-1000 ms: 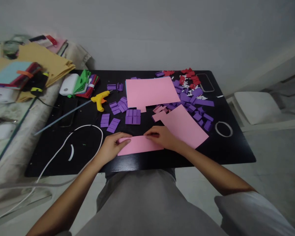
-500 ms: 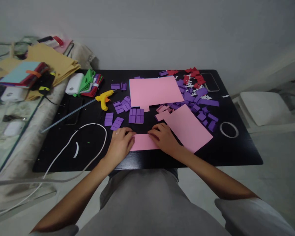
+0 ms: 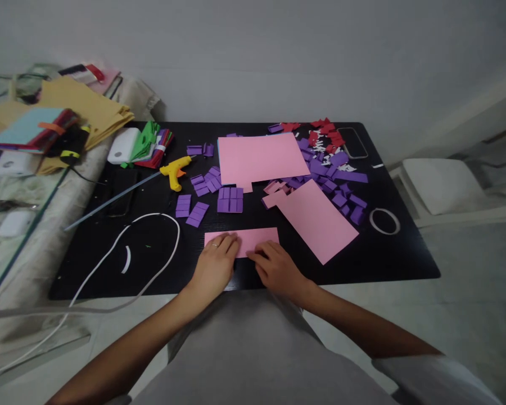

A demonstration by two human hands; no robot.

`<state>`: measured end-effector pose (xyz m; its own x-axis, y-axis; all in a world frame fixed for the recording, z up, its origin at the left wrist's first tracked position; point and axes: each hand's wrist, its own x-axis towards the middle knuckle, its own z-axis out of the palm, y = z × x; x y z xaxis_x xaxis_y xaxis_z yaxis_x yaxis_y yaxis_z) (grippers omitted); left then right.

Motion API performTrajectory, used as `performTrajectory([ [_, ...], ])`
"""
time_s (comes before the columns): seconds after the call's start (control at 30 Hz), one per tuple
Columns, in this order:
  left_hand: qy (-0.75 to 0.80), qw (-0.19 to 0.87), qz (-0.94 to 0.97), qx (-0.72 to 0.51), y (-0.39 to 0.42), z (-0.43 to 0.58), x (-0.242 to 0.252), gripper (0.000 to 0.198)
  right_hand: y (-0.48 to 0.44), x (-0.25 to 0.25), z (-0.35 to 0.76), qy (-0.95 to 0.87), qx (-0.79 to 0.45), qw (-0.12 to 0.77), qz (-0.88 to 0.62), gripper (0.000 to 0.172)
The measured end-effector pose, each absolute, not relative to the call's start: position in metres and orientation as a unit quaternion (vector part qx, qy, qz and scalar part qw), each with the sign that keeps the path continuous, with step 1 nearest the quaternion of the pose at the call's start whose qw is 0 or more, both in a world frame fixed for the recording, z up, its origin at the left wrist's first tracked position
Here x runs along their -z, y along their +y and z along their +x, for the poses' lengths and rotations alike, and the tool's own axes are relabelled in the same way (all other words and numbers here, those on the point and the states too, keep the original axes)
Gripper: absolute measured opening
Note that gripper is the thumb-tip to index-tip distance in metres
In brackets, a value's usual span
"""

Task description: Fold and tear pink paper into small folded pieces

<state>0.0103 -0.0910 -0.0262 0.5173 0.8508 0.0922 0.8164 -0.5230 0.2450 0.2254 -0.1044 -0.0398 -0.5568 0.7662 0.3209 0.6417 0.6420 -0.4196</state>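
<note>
Your left hand (image 3: 214,265) and right hand (image 3: 276,269) lie flat, fingers together, pressing the pink strip (image 3: 253,238) onto the black table (image 3: 383,261) at its near edge. At its 1 o'clock lies a pink sheet (image 3: 316,218); at 11, purple pieces (image 3: 230,199).

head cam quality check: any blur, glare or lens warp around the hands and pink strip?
Head view: left hand, right hand and pink paper strip fairly sharp under soft, even light; no glare on the black table; wide-angle warp bends its edges; the left-side clutter smears.
</note>
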Motion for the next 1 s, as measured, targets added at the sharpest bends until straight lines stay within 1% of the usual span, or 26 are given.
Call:
performTrajectory([
  [0.13, 0.478, 0.061, 0.869, -0.113, -0.094, 0.011, 0.029, 0.047, -0.115, 0.045, 0.251, -0.859, -0.083, 0.287, -0.416, 0.03],
  [0.47, 0.472, 0.051, 0.866, -0.154, -0.094, 0.012, 0.033, 0.037, -0.126, 0.048, 0.283, -0.819, -0.059, 0.297, -0.488, 0.029],
  [0.7, 0.474, 0.04, 0.863, -0.168, -0.096, 0.014, 0.034, 0.032, -0.124, 0.041, 0.285, -0.79, -0.033, 0.321, -0.521, 0.023],
  [0.77, 0.477, 0.035, 0.862, -0.171, -0.096, 0.015, 0.034, 0.029, -0.119, 0.037, 0.275, -0.792, -0.046, 0.328, -0.513, 0.026],
  [0.83, 0.479, 0.038, 0.86, -0.169, -0.096, 0.016, 0.033, 0.028, -0.112, 0.035, 0.26, -0.812, -0.071, 0.313, -0.488, 0.034],
  [0.93, 0.479, 0.043, 0.86, -0.168, -0.091, 0.014, 0.03, 0.027, -0.1, 0.037, 0.239, -0.848, -0.112, 0.256, -0.45, 0.045],
  [1.0, 0.477, 0.035, 0.862, -0.169, -0.088, 0.013, 0.029, 0.027, -0.092, 0.04, 0.231, -0.858, -0.119, 0.221, -0.448, 0.048],
])
